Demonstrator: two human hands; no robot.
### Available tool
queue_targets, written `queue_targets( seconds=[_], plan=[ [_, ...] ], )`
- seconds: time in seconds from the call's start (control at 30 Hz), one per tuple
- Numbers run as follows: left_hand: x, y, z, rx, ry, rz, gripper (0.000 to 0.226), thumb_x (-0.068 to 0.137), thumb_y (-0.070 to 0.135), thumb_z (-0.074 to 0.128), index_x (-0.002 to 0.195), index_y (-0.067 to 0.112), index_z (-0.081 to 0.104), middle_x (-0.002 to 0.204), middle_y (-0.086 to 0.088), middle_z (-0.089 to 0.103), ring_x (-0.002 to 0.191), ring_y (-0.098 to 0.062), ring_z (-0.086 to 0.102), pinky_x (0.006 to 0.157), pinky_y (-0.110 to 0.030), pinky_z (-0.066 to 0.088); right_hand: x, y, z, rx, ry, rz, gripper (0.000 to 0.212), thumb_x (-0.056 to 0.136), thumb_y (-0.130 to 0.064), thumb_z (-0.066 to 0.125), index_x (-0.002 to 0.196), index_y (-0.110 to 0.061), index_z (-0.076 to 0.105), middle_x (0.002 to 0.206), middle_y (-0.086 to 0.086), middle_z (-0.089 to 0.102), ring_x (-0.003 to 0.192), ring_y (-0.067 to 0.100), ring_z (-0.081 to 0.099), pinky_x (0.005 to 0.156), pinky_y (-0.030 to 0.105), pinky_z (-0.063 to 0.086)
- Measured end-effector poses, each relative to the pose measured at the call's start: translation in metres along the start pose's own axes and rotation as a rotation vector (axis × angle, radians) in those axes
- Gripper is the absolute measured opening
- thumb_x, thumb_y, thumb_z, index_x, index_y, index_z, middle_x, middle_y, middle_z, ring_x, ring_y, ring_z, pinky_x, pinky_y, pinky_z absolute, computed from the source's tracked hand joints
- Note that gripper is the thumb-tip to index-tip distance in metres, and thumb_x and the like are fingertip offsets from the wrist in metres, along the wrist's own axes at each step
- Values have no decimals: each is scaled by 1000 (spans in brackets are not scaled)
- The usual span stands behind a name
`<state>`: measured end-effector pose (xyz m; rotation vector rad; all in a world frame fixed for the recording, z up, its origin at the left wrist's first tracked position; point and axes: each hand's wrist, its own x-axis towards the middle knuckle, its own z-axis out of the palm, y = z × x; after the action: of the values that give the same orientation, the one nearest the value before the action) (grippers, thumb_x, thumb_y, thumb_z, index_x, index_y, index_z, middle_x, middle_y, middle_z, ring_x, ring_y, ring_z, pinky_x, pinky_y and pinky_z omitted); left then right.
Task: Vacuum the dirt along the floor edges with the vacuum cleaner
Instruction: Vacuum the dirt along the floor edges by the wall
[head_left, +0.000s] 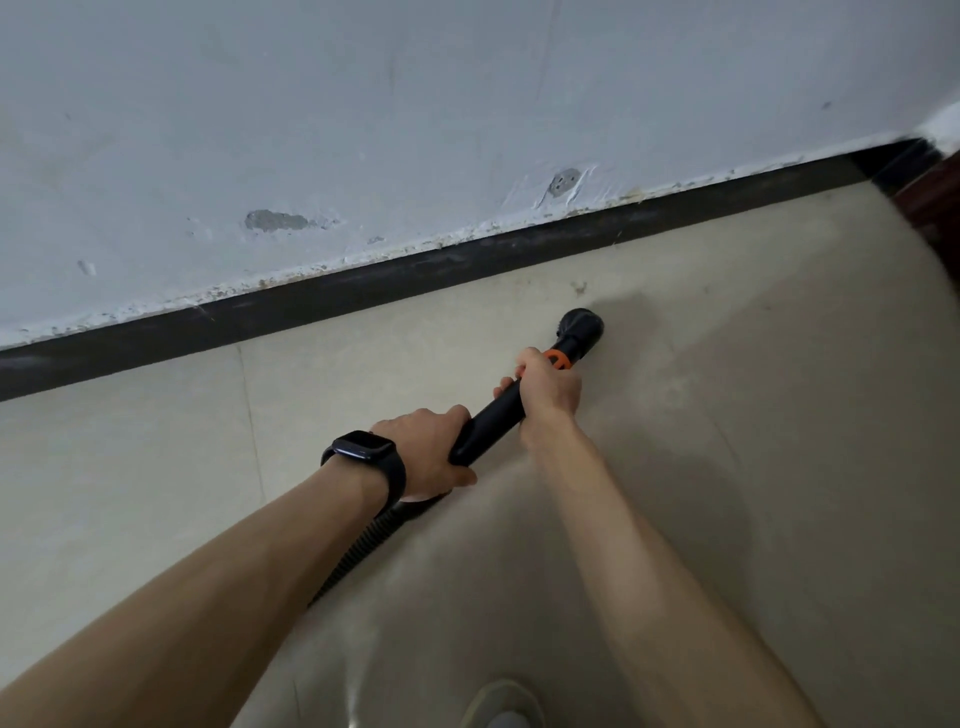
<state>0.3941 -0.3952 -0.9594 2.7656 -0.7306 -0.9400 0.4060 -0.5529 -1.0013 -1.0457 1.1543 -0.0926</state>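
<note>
Item: vacuum wand (493, 415), black, orange collar, round brush nozzle (582, 327) at the tip, ribbed hose (363, 545) trailing back under the left arm. Position: nozzle down on the pale floor (156, 467), near the dark baseboard (363, 291) but not against it. Left hand (431, 452), with watch (363, 449): fingers wrapped round the wand's rear end. Right hand (548, 387): curled round the wand just behind the collar. Condition of the edge: a dark speck (579, 287) lies between nozzle and baseboard; flecks of grit show along the baseboard's top, left and right of the nozzle. Progress, as judged: work under way, most of the visible edge apparently left to do; cleaned stretches cannot be told apart.
</note>
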Motion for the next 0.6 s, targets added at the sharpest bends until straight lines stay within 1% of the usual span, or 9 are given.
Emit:
queue_targets(
  seconds=[0.13,0.23,0.3,0.4,0.47,0.6],
  plan=[
    [9,28,-11,12,-43,30,50,82,58,66,117,28,47,78,10,49,67,-13,52,50,-29,33,11,-17,-22,52,-3,1,13,82,-5,64,93,-4,57,76,9,61,42,15,60,52,30,56],
    [16,48,-19,31,-66,60,51,79,60,68,112,26,48,78,8,51,66,-13,53,51,-29,34,20,-29,-38,95,-41,24,13,82,-3,66,89,-6,55,69,7,58,43,17,58,54,32,56],
    [20,59,-24,50,-60,81,51,77,62,69,107,26,48,77,8,52,64,-12,53,50,-29,34,26,-38,-46,113,-72,42,14,83,-2,67,86,-6,54,61,4,56,42,18,56,53,33,55],
    [26,68,-33,73,-55,105,50,73,65,70,96,28,44,75,8,51,61,-11,52,47,-28,31,32,-48,-50,129,-124,69,15,83,-1,68,87,-6,53,52,1,52,42,19,54,51,32,54],
    [29,67,-36,91,-51,118,52,72,66,70,93,28,42,74,7,51,59,-11,51,46,-28,31,34,-51,-48,150,-174,90,16,83,0,66,88,-6,53,54,3,50,41,18,51,49,31,52],
    [34,48,-41,96,-36,108,55,69,67,71,96,28,42,73,8,52,59,-12,52,46,-28,31,35,-46,-29,185,-229,127,16,84,1,65,86,-6,52,60,4,48,42,18,49,48,30,51]
  ],
)
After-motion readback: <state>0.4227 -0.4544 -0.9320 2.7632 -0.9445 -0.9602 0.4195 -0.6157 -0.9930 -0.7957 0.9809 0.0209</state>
